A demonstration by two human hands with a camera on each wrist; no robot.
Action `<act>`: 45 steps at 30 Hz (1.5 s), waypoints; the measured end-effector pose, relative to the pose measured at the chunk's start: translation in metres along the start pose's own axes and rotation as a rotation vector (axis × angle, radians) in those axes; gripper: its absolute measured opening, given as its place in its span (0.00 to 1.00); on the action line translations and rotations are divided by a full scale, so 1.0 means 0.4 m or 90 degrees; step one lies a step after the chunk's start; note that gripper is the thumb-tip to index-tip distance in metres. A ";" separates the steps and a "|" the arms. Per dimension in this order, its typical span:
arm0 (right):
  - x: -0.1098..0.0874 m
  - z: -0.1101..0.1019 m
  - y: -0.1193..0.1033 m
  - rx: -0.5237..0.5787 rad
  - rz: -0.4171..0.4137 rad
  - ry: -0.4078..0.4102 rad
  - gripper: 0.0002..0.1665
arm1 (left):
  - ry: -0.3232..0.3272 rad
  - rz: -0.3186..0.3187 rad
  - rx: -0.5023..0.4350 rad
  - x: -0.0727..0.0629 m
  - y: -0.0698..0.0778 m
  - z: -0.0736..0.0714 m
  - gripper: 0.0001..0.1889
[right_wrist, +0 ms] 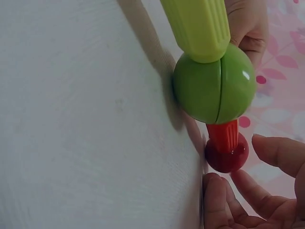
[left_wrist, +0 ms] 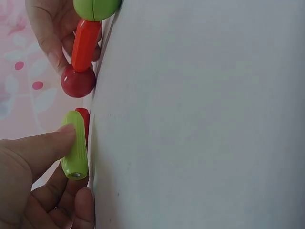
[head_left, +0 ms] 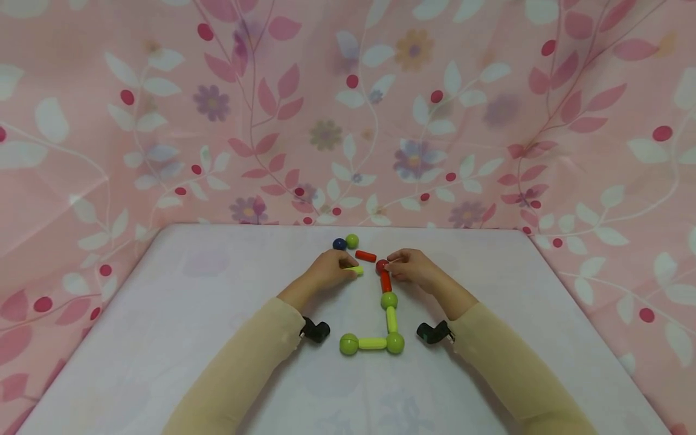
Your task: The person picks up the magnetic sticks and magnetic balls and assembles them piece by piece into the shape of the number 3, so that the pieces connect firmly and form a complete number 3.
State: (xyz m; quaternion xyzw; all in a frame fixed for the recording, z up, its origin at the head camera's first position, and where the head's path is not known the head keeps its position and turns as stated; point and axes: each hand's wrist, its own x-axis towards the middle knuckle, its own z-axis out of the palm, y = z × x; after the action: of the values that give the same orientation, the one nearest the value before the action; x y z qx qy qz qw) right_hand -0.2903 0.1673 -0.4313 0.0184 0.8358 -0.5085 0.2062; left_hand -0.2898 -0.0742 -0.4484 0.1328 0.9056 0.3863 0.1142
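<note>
My left hand [head_left: 331,269] pinches a short yellow-green magnetic rod [left_wrist: 75,148] between thumb and fingers, its metal-tipped end showing in the left wrist view. The right hand [head_left: 414,268] is at a red ball [head_left: 382,266], the thumb slightly apart from it and a fingertip at its edge in the right wrist view. That ball caps a red rod [head_left: 386,282], which joins a green ball [head_left: 389,300]. From there a yellow-green rod [head_left: 392,319] runs to a corner green ball [head_left: 395,342]. Another rod [head_left: 372,344] links the corner to a third green ball [head_left: 349,344].
Beyond the hands, a loose red rod [head_left: 366,256] lies on the white-covered table [head_left: 217,290]. A dark blue ball [head_left: 339,244] and a green ball [head_left: 352,241] sit behind the left hand. Flowered pink cloth [head_left: 326,121] hangs behind the table.
</note>
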 end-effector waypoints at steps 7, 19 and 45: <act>0.008 0.001 0.002 0.001 -0.010 -0.002 0.24 | 0.001 0.004 -0.012 0.009 0.015 0.012 0.10; 0.021 0.008 0.014 -0.018 -0.017 0.018 0.20 | -0.001 0.019 -0.040 0.031 0.018 0.033 0.08; 0.018 0.012 0.015 -0.009 -0.039 0.020 0.18 | 0.008 0.033 -0.039 0.040 0.030 0.045 0.08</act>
State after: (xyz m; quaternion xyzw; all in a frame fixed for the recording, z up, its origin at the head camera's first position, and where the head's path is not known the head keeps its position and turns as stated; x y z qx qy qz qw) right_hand -0.2938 0.1648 -0.4409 -0.0008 0.8428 -0.5083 0.1772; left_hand -0.2972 -0.0490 -0.4533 0.1502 0.8904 0.4174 0.1025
